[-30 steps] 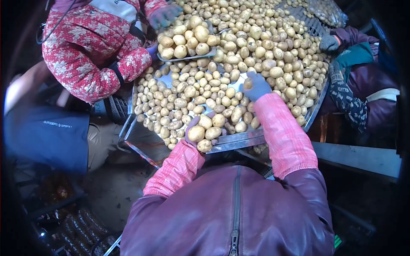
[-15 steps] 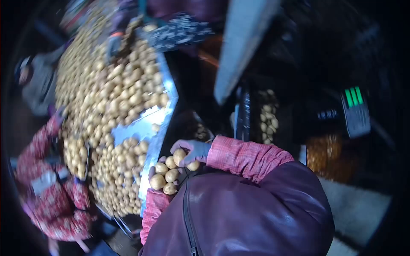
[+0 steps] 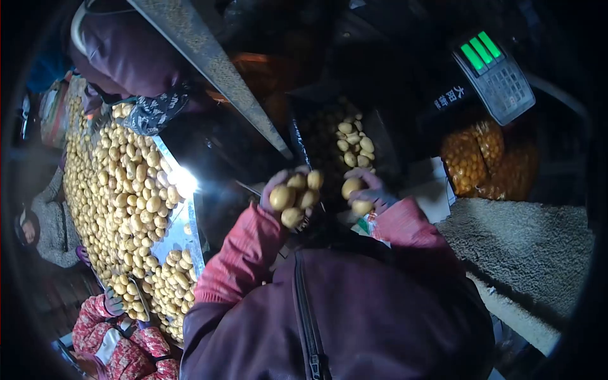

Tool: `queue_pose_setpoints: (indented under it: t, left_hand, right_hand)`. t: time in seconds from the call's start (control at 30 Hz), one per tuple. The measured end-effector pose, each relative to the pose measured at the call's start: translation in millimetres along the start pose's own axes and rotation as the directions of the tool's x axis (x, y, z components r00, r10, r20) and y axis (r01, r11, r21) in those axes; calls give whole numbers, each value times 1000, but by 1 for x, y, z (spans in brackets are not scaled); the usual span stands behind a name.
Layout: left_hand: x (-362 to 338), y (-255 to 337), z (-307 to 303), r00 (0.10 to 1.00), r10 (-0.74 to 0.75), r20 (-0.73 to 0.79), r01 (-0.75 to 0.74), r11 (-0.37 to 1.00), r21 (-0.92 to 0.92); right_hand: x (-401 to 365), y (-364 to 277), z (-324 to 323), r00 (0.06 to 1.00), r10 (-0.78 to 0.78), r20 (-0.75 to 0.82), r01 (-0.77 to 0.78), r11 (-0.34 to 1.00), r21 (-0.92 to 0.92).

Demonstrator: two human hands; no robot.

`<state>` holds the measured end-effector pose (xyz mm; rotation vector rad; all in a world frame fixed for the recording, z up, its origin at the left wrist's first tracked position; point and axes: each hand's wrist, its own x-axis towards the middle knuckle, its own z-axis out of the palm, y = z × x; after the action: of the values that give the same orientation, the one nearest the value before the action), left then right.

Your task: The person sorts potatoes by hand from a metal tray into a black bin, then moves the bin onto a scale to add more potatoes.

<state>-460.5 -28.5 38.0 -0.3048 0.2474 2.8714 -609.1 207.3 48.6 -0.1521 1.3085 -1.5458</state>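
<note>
My left hand [image 3: 272, 188], in a purple-grey glove, is closed around several potatoes [image 3: 292, 198] bunched in its palm and fingers. A short way to the right, my right hand [image 3: 379, 192], gloved too, grips two potatoes [image 3: 353, 187] one above the other. The hands are apart, both in front of my chest. Just beyond them is a dark crate [image 3: 380, 130] with potatoes [image 3: 356, 140] inside, nearest to my right hand. The lower fingers of my left hand are partly hidden by shadow and potatoes.
A metal-edged table [image 3: 196, 237] heaped with potatoes [image 3: 114, 190] stands at left, with other people around it. A slanted beam [image 3: 215, 63] hangs ahead. To the right are a scale display [image 3: 497, 79], net bags of potatoes [image 3: 465, 161] and a rough pale slab [image 3: 519, 244].
The view has turned right, away from the table. My hands, earlier together over a cluster of potatoes at the table's edge, have separated and moved near the crate, each holding potatoes.
</note>
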Motion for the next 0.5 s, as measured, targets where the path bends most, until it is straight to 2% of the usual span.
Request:
queue_pose_setpoints:
  t: [0.07, 0.13, 0.17, 0.2, 0.23, 0.27, 0.3, 0.33, 0.4, 0.43, 0.5]
  left_hand:
    - [30, 2, 31, 958, 267, -101, -232, 935, 267]
    - [59, 29, 24, 998, -50, 27, 51, 999, -18]
    - [70, 29, 40, 994, 88, -61, -81, 991, 106]
    - [76, 29, 58, 971, 126, -202, -90, 980, 178]
    - [84, 26, 58, 932, 168, -320, -107, 974, 200]
    - [90, 24, 53, 876, 212, -433, -124, 967, 223]
    - [97, 24, 35, 889, 124, -442, -46, 982, 183]
    - [95, 14, 17, 956, 155, -248, -91, 964, 250]
    - [74, 5, 1, 854, 109, -509, 31, 965, 260]
    - [59, 4, -19, 896, 80, -436, 34, 968, 247]
    - [12, -3, -17, 797, 398, -455, -64, 804, 592]
  right_hand:
    - [6, -1, -31, 955, -263, -133, 258, 965, -57]
    - [8, -18, -44, 919, -344, -192, 305, 930, -205]
    - [11, -21, -48, 918, -355, -174, 332, 931, -152]
    - [15, -20, -53, 919, -355, -174, 331, 931, -151]
    - [22, -12, -61, 897, -383, -220, 259, 860, -440]
    - [33, -1, -71, 872, -422, -250, 149, 714, -685]
    - [49, 20, -103, 945, -226, -235, -74, 554, -829]
    - [48, 22, -103, 947, -226, -227, -67, 553, -831]
    - [44, 29, -100, 927, -329, -181, -19, 440, -898]
    - [48, 30, -104, 929, -325, -175, -15, 439, -898]
    - [60, 39, -116, 927, -357, -113, 9, 324, -946]
